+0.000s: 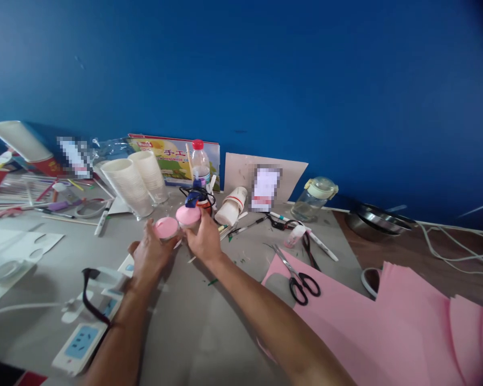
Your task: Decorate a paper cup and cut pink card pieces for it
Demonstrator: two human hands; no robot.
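Pink paper [346, 332] nearest, lower right; scissors [293, 273] lying partly on it. Farther, above the table [193, 327]: left hand [149, 254] curled round a pink-topped cup [166, 229], right hand [205, 238] clasping its twin [188, 216] just beside. Behind: bottle [200, 160], blue wall [265, 80].

The left hand [151, 254] and right hand [204, 239] hold two cups [188, 215] side by side. Behind this grip stands a plastic bottle [200, 162], in front of a craft pack [170, 169]. Left of the grip and behind it stand paper-cup stacks [126, 185]; left and before it lies a power strip [70, 351]. To its right, scissors [293, 272] lie partly on a paper sheet [358, 332]; a lidded jar [306, 205] stands farther back.
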